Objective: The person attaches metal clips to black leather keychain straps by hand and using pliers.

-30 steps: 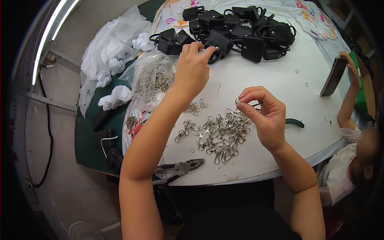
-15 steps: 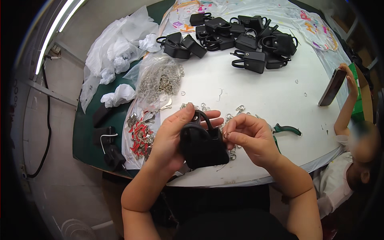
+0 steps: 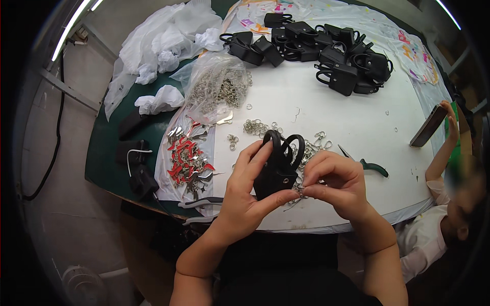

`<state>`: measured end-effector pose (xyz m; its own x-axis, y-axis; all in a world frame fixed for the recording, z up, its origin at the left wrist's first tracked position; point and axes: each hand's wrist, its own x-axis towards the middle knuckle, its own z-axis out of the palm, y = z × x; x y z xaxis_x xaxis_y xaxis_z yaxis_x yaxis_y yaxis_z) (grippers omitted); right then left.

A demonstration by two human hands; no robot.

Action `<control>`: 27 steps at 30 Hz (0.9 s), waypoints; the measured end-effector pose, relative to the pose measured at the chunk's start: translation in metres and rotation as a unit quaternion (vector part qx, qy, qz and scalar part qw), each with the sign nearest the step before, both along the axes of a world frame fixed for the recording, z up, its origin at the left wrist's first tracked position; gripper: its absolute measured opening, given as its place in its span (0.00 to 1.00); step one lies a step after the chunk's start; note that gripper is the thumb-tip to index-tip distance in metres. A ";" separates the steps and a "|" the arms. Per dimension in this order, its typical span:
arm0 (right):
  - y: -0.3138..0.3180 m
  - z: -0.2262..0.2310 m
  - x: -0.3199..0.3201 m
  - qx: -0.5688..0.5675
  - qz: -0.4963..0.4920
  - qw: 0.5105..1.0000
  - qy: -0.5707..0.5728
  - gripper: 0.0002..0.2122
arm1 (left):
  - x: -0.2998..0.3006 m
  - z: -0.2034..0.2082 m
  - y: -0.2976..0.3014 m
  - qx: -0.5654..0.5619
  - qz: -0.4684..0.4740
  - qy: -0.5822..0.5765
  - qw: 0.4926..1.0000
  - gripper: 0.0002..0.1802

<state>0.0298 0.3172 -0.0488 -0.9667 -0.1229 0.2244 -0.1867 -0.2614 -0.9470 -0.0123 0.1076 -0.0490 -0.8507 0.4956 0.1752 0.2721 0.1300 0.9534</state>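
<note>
A small black handbag [image 3: 274, 179] with two looped handles and a round metal snap is gripped in my left hand [image 3: 244, 199], thumb along its lower front and fingers behind. Close against the bag's right side, my right hand [image 3: 337, 184] is closed in a pinch. A small metal ring [image 3: 320, 182] shows partly between its fingertips; the rest is covered by the fingers. Loose metal rings and clasps [image 3: 259, 127] lie on the white table just beyond the bag. Whether the ring touches the bag, I cannot tell.
Several black mini handbags [image 3: 342, 79] are heaped at the back. Left are a clear bag of metal hardware [image 3: 217, 89], red and silver charms [image 3: 186, 158] and grey-handled pliers [image 3: 201, 203]. Green-handled pliers [image 3: 375, 167] lie right, near another person's hand with a phone [image 3: 427, 127].
My left hand has turned the handbag, so its snap now shows and its handles point up. My right hand keeps its pinch beside the bag. The whole view has shifted slightly.
</note>
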 end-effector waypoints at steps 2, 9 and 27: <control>0.001 -0.003 0.000 0.096 -0.012 0.994 0.057 0.06 | 0.001 -0.003 -0.001 -0.057 0.001 0.091 0.994 0.46; -0.005 -0.003 -0.002 0.178 -0.041 0.975 0.126 0.07 | 0.006 0.004 -0.005 -0.120 0.011 0.213 0.970 0.46; -0.033 -0.032 0.007 -0.080 -0.070 0.992 -0.073 0.06 | 0.010 0.003 -0.008 -0.161 0.050 0.311 0.935 0.32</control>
<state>0.0366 0.2839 -0.0805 -0.9954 0.0403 0.0870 -0.0959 -0.3913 -0.9152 -0.0026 0.0994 -0.0456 -0.6791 0.5305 0.5074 0.7320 0.4375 0.5223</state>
